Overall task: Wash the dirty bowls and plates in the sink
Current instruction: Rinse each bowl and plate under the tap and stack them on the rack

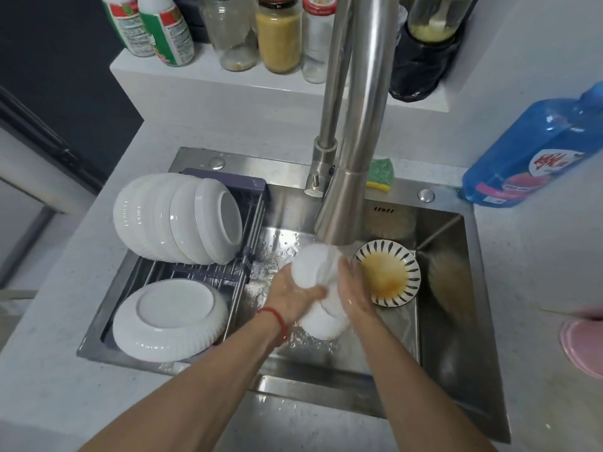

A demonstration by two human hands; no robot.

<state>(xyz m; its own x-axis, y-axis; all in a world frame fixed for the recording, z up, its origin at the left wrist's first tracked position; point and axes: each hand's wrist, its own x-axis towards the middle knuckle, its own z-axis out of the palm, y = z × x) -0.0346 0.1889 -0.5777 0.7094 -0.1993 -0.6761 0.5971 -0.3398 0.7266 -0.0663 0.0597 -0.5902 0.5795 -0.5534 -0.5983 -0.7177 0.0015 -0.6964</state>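
Rinsing is the step in hand: left hand (295,296) and right hand (350,293) both curl around stacked white dishes (318,288), blurred, under the running faucet (352,177) at centre of the sink (456,288). Next, likely racking them at 9 o'clock beside clean bowls (177,218), then the stained patterned bowl (388,272) at 3 o'clock. Grey countertop (49,370); jars at 12 o'clock
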